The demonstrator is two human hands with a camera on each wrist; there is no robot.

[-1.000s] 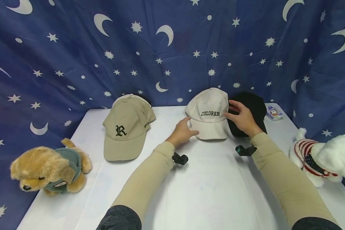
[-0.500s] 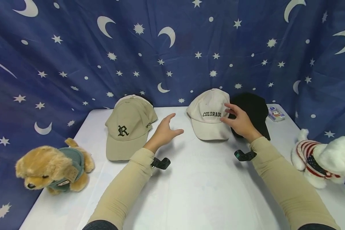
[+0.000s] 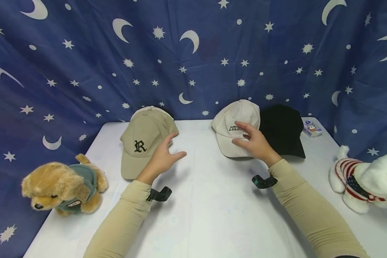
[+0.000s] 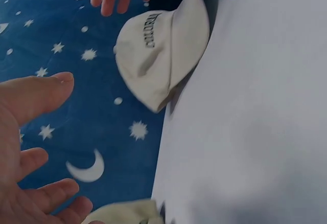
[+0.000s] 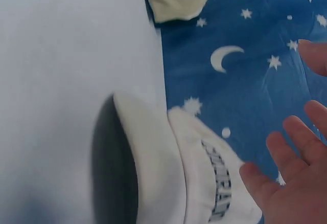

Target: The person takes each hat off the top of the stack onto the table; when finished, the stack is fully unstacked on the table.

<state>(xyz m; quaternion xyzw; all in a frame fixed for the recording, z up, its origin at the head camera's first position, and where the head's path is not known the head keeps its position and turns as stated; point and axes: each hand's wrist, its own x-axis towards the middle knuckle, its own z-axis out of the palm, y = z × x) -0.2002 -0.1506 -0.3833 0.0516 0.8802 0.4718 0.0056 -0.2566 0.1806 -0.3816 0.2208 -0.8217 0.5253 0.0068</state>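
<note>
My left hand (image 3: 161, 157) hovers at the right side of a khaki baseball cap (image 3: 138, 134) with a black letter R, overlapping its edge in the head view. Its fingers and thumb are spread and hold nothing. A second, paler cap (image 3: 162, 110) shows mostly hidden behind the khaki one. My right hand (image 3: 256, 141) is in front of a cream baseball cap (image 3: 224, 138) lettered COLORADO, covering part of the lettering, with its fingers loosely parted and nothing in them. Right beside the cream cap sits a black cap (image 3: 283, 130).
A tan plush dog (image 3: 64, 188) in a green top sits at the left, and a white plush dog (image 3: 361, 179) in a striped top at the right. A small purple-and-white package (image 3: 312, 129) lies at the back right. A star-patterned blue curtain (image 3: 206, 64) hangs behind the white table (image 3: 209, 215).
My left hand has moved left from the cream cap to the khaki cap. The right hand has shifted slightly left across the front of the cream cap. The caps stay in place.
</note>
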